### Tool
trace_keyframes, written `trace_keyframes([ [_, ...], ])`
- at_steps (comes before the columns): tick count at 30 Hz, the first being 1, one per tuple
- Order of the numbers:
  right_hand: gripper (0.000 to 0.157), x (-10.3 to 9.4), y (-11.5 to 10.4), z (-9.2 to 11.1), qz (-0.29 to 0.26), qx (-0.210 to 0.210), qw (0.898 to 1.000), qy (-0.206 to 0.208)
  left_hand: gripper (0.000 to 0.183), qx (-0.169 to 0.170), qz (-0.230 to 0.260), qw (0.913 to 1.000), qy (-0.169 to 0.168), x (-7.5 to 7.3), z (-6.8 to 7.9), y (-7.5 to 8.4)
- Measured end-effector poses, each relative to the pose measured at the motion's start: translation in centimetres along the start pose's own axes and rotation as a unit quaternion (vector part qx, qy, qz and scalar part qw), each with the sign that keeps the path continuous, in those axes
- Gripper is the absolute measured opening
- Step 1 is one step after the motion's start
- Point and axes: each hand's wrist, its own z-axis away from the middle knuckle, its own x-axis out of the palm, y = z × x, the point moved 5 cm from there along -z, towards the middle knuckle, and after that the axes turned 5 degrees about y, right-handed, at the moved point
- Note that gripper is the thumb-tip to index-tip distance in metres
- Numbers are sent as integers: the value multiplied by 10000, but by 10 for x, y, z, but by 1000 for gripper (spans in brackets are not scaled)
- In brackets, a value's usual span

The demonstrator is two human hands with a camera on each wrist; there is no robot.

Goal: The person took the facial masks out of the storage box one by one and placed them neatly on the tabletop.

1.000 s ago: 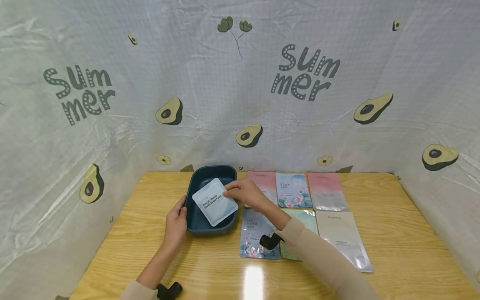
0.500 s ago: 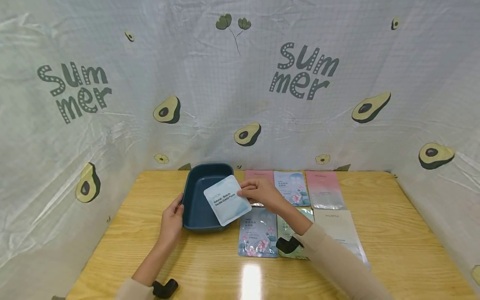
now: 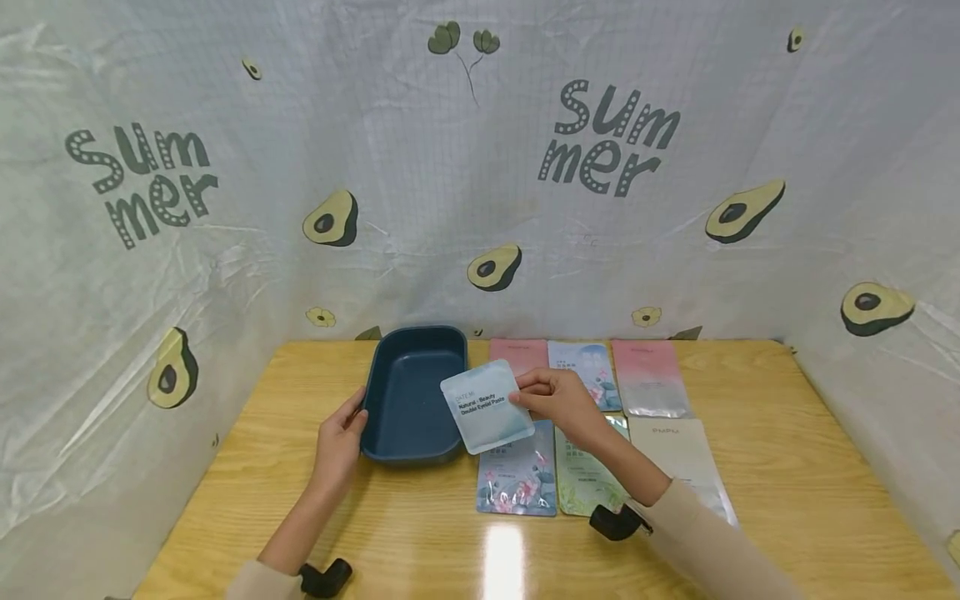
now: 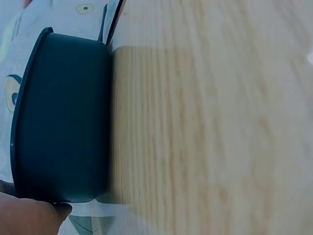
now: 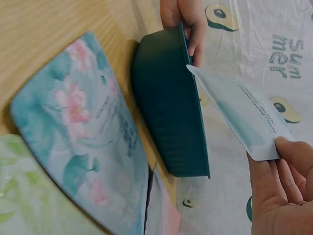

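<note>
My right hand (image 3: 561,404) pinches a small pale-blue sachet (image 3: 486,417) by its right edge, thumb on the printed face, which reads "Double Eyelid Paste". The sachet is tilted above the table, overlapping the right rim of a dark blue plastic basin (image 3: 416,400) and a blue floral mask packet (image 3: 517,483) in the head view. My left hand (image 3: 341,442) grips the basin's left rim, with fingertips over the edge. The basin's inside shows nothing in it. In the left wrist view the basin's outer wall (image 4: 63,122) stands upright on the table.
Flat face-mask packets lie in two rows right of the basin: a pink one (image 3: 652,379), a blue one (image 3: 592,367), a green one (image 3: 588,475) and a cream one (image 3: 667,450) among them. A printed cloth (image 3: 420,167) hangs behind the wooden table (image 3: 420,533).
My right hand has carried the sachet rightward, from over the basin to beyond its right rim. My left hand has kept its grip on the basin's left rim.
</note>
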Motion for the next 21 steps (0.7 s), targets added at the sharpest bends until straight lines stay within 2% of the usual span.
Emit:
trace_keyframes([
  [7, 22, -17, 2, 26, 274, 238, 9993, 130, 50, -35, -14, 10000, -66, 1, -2, 2],
  [13, 26, -24, 7, 47, 501, 429, 9977, 122, 50, -117, 63, 9999, -47, 0, -2, 1],
  [21, 37, -30, 13, 70, 263, 720, 9970, 104, 50, -75, 198, 9997, -79, 0, -3, 0],
])
